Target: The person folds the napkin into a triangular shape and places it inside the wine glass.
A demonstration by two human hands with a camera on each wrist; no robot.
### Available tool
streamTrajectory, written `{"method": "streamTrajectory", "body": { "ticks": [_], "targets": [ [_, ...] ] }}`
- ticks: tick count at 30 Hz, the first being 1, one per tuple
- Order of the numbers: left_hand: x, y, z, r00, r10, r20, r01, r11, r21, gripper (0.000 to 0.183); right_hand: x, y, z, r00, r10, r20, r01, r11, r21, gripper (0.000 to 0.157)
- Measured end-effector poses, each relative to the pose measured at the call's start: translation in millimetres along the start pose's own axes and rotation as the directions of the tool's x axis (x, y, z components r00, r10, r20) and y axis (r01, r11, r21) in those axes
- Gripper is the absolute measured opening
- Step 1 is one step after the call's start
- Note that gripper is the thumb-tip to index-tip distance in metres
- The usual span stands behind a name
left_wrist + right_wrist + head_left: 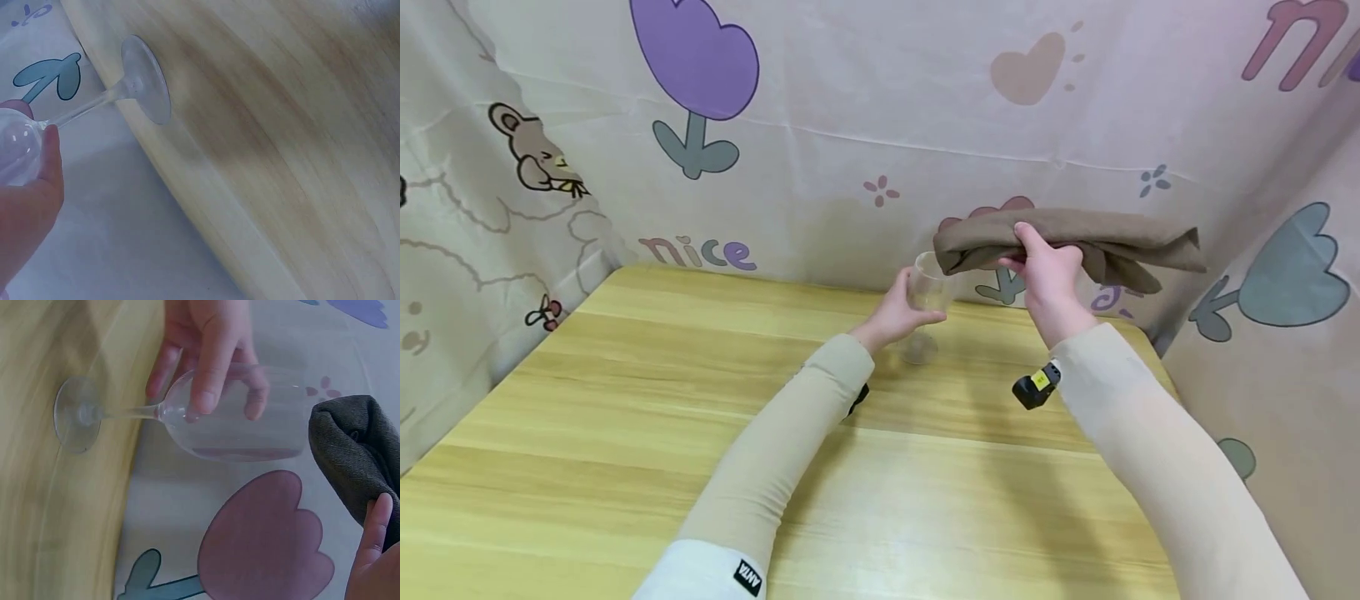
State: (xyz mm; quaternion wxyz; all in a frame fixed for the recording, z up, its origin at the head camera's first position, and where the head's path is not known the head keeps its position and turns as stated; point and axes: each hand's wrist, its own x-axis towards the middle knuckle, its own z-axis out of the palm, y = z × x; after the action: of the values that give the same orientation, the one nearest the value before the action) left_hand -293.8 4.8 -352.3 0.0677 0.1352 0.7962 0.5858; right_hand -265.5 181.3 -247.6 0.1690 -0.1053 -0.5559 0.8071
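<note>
My left hand (891, 317) holds a clear wine glass (919, 348) by its bowl, near the back edge of the table. The glass is upright; whether its foot (150, 84) touches the wood or hovers just over it I cannot tell. Thumb and fingers lie on either side of the bowl (181, 434) in the right wrist view. To the right and higher, my right hand (1051, 275) grips a folded brown cloth (1090, 229) in the air. One end of the cloth (350, 450) is close to the glass's rim; its other end sticks out to the right.
A wood-grain table (625, 467) spreads beneath both arms. Behind it hangs a pale printed curtain (820, 100) with flowers and lettering, and more of this fabric encloses the left and right sides. A small black wrist camera (1036, 387) sits by the right sleeve.
</note>
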Motion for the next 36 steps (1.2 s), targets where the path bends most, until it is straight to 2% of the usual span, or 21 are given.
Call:
{"method": "streamTrajectory", "body": {
  "ticks": [4, 6, 8, 10, 12, 13, 15, 17, 19, 22, 26, 31, 33, 36],
  "targets": [
    [-1.2, 1.9, 0.6, 1.000, -0.004, 0.007, 0.004, 1.000, 0.000, 0.088, 0.9, -0.4, 8.4, 0.998, -0.053, 0.020, 0.055, 0.983, -0.176, 0.044],
    [-1.3, 2.6, 0.0, 1.000, -0.005, 0.010, 0.005, 1.000, 0.009, 0.088, 2.4, -2.7, 12.7, 0.995, -0.089, 0.033, 0.095, 0.947, -0.307, 0.044],
    [0.1, 2.5, -0.2, 1.000, -0.001, 0.014, 0.001, 1.000, 0.026, 0.088, 4.9, -5.2, 16.2, 0.990, -0.135, 0.046, 0.140, 0.866, -0.481, 0.045],
    [1.3, 2.7, -0.9, 1.000, 0.006, 0.014, -0.006, 0.999, 0.046, 0.089, 7.3, -6.9, 20.1, 0.980, -0.188, 0.065, 0.186, 0.753, -0.631, 0.045],
    [1.6, 3.2, -1.0, 1.000, 0.015, 0.004, -0.015, 0.997, 0.071, 0.093, 8.9, -6.9, 23.5, 0.968, -0.235, 0.084, 0.222, 0.654, -0.723, 0.045],
    [1.7, 3.1, -0.9, 1.000, 0.025, -0.008, -0.024, 0.996, 0.088, 0.097, 9.5, -6.5, 24.7, 0.963, -0.253, 0.090, 0.232, 0.618, -0.751, 0.046],
    [1.0, 3.5, 0.0, 0.997, 0.064, -0.049, -0.057, 0.988, 0.142, 0.104, 10.3, -5.2, 25.9, 0.958, -0.267, 0.101, 0.247, 0.594, -0.766, 0.043],
    [0.4, 4.0, 1.2, 0.987, 0.127, -0.098, -0.105, 0.974, 0.200, 0.110, 10.9, -4.2, 25.9, 0.957, -0.269, 0.106, 0.251, 0.589, -0.768, 0.043],
    [0.7, 4.4, 1.9, 0.970, 0.203, -0.138, -0.160, 0.949, 0.273, 0.108, 11.5, -3.7, 25.8, 0.958, -0.261, 0.117, 0.256, 0.597, -0.760, 0.042],
    [1.7, 4.4, 3.1, 0.949, 0.275, -0.152, -0.213, 0.919, 0.333, 0.100, 11.5, -3.9, 26.5, 0.955, -0.261, 0.139, 0.271, 0.584, -0.765, 0.042],
    [1.9, 4.1, 4.4, 0.946, 0.288, -0.149, -0.220, 0.908, 0.357, 0.092, 10.8, -4.7, 28.1, 0.952, -0.267, 0.151, 0.282, 0.565, -0.775, 0.044],
    [2.1, 3.8, 5.3, 0.939, 0.306, -0.156, -0.235, 0.904, 0.359, 0.082, 9.8, -4.8, 29.0, 0.957, -0.240, 0.164, 0.275, 0.565, -0.778, 0.044],
    [1.7, 4.0, 5.3, 0.939, 0.308, -0.152, -0.237, 0.902, 0.362, 0.079, 8.8, -4.1, 29.2, 0.959, -0.218, 0.182, 0.278, 0.589, -0.759, 0.043],
    [1.0, 4.5, 5.0, 0.941, 0.307, -0.146, -0.236, 0.899, 0.369, 0.078, 7.3, -1.7, 29.0, 0.965, -0.153, 0.215, 0.261, 0.665, -0.699, 0.047]
  ]
}}
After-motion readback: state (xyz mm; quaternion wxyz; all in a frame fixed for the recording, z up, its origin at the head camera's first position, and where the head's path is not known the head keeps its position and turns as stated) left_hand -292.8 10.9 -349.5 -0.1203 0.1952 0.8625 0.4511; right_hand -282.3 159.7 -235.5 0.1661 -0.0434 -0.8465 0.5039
